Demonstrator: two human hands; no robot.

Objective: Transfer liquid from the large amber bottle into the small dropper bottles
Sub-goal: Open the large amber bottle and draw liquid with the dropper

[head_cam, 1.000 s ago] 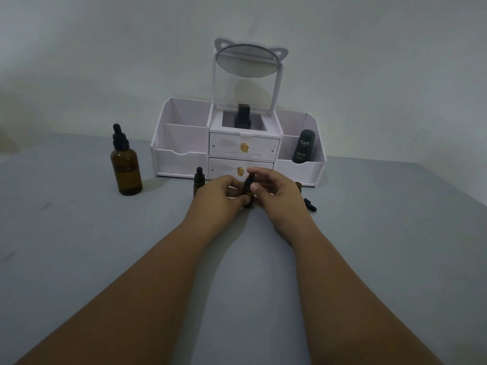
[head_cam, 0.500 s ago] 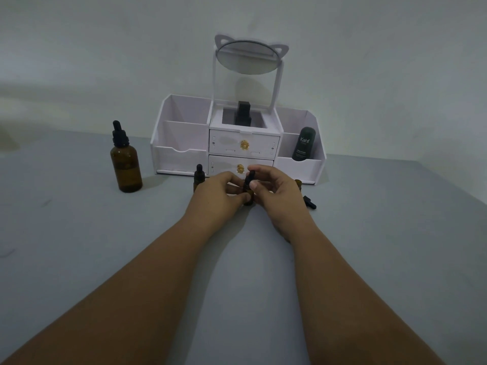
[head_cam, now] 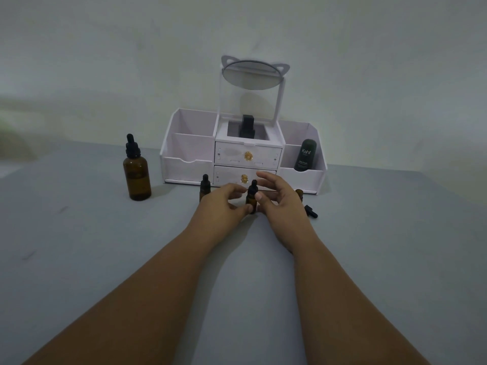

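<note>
A head-worn camera looked down at a grey table (head_cam: 79,259), with two bare forearms reaching forward from 6 o'clock. A small dropper bottle (head_cam: 251,200) of amber glass, its black dropper cap on, stood upright on the table between the hands. The left hand (head_cam: 221,204) sat at the bottle's 9 o'clock with fingers curved; its thumb touched the bottle's lower body, but a firm grip could not be told. The right hand (head_cam: 282,204) was at 3 o'clock, fingers spread and relaxed, holding nothing, the thumb tip just beside the bottle.

The large amber bottle (head_cam: 137,177), capped with a black dropper, stood upright well apart at 9 o'clock. A second small capped bottle (head_cam: 204,187) stood just behind the left hand. A third small bottle (head_cam: 299,193) showed partly behind the right hand, and a loose black dropper cap (head_cam: 311,211) lay on the table near it at 4 o'clock.

At 12 o'clock stood a white organizer (head_cam: 184,164) with two drawers and a cat-eared mirror (head_cam: 253,76); a dark tube (head_cam: 305,155) marked Kahf stood in its right compartment.
</note>
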